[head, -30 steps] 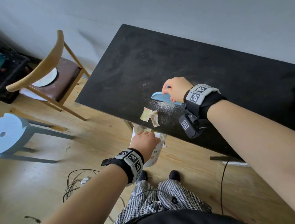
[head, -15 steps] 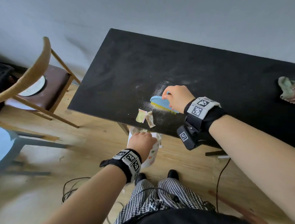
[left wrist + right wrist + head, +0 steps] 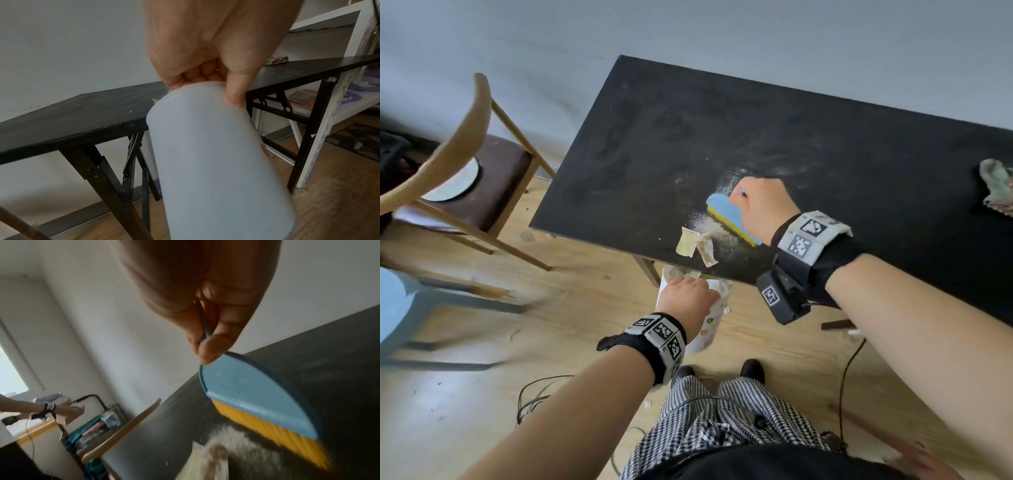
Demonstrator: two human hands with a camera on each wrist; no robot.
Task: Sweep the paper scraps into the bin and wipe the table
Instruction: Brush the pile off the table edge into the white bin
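Right hand: our right hand (image 3: 763, 209) grips the little blue brush (image 3: 731, 217) by its handle, yellow bristles down, so we can push mess toward the table's front edge.
Left hand: our left hand (image 3: 686, 296) curls round the rim of the white bin (image 3: 709, 329) — we hold it just under that front edge to catch what falls.
Paper scraps: two scraps (image 3: 697, 245) lie at the front edge of the black table (image 3: 654, 144), just above the bin, in white dust.
Change: a second ago the brush sat farther back — now it is closer to the scraps.
Cloth: the cloth (image 3: 996, 186) waits near the right edge for wiping.
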